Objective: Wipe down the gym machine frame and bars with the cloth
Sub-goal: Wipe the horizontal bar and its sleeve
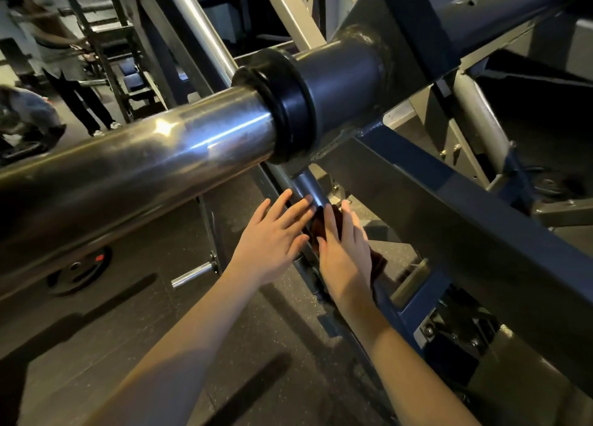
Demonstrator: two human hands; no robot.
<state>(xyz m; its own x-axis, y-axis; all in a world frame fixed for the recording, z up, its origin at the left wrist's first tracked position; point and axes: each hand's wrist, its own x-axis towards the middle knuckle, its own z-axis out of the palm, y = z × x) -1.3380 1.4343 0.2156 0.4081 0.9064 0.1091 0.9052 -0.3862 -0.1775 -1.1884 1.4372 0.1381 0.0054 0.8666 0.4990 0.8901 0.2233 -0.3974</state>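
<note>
Maroon cloth [318,225]: lay draped over the slim grey bar [309,185], below the big chrome sleeve [144,156].
Right hand [345,255]: pressed flat on the cloth, fingers [331,221] straight and close together.
Left hand [272,242]: just beside it, fingers spread, tips at the bar, holding nothing.
Handling: the cloth looked soft, light and limp, likely to bunch or slide on smooth metal.
Hold: probably best wrapped round the bar under the palm.

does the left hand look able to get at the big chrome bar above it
Probably yes: the left hand is open, holds nothing, and nothing shows between it and the big chrome bar. The right hand presses the cloth.
</note>
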